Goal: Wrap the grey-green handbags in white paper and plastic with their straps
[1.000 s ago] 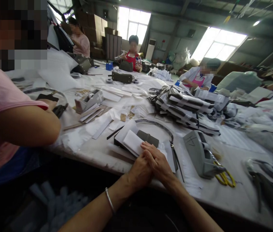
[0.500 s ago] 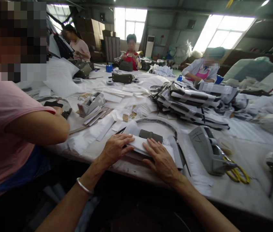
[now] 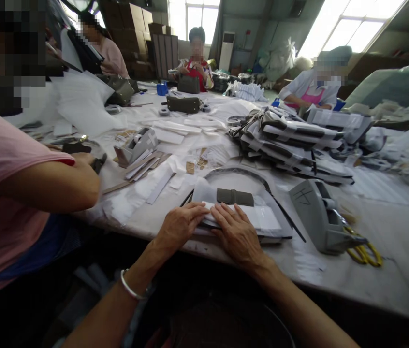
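Observation:
A handbag point(image 3: 273, 239) wrapped in white sheets lies flat at the table's near edge, its long dark handle looping behind it. Across its front runs a folded white sheet point(image 3: 262, 217), with a grey-green flap point(image 3: 235, 197) showing just behind. My left hand point(image 3: 181, 224) rests at the sheet's left end, fingers stretched and close together, thumb beneath them. Flat on the sheet to its right lies my right hand point(image 3: 239, 234), fingers extended and slightly spread. The undersides of both hands are hidden.
Right of the bag stands a grey tape dispenser point(image 3: 315, 217) beside yellow-handled scissors point(image 3: 366, 253). Behind is a pile of wrapped bags point(image 3: 291, 140). Another dispenser point(image 3: 137, 145) stands left. A co-worker's arm point(image 3: 55, 186) is close on my left; other people work across the table.
The view has tilted down slightly. My right hand has moved left along the sheet, nearer my left hand, uncovering more of the sheet's right end. My left fingers have drawn closer together.

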`<state>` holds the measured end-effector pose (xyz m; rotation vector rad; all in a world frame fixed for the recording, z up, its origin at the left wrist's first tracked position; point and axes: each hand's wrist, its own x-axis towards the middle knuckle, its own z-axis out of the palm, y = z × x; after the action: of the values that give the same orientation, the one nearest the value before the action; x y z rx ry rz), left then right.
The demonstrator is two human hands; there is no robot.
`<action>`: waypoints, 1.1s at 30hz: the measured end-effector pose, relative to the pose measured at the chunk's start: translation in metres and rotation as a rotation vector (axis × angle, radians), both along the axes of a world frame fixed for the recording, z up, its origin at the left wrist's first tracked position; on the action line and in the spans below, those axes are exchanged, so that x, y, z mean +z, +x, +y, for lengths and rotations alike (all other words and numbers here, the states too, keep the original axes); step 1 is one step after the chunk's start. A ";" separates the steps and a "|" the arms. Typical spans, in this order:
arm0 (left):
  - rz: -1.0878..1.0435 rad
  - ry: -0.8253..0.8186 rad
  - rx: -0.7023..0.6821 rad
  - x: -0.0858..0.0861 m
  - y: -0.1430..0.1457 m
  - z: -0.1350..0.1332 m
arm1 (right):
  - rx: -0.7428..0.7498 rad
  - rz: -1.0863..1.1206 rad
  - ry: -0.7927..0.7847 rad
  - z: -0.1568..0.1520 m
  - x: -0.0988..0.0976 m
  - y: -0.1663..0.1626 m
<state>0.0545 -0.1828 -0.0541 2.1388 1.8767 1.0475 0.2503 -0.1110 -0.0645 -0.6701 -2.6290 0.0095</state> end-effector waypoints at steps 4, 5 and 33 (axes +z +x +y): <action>0.197 0.096 -0.065 -0.005 -0.006 -0.007 | -0.013 -0.003 -0.023 0.000 -0.004 0.003; 0.250 0.113 -0.092 -0.005 -0.007 -0.010 | -0.015 -0.004 -0.027 0.000 -0.003 0.003; 0.516 0.315 -0.064 -0.019 0.008 -0.018 | 0.017 -0.022 0.016 -0.003 -0.009 0.005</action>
<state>0.0623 -0.2007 -0.0727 2.8568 1.9136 0.8866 0.2553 -0.1139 -0.0731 -0.6467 -2.6532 -0.0141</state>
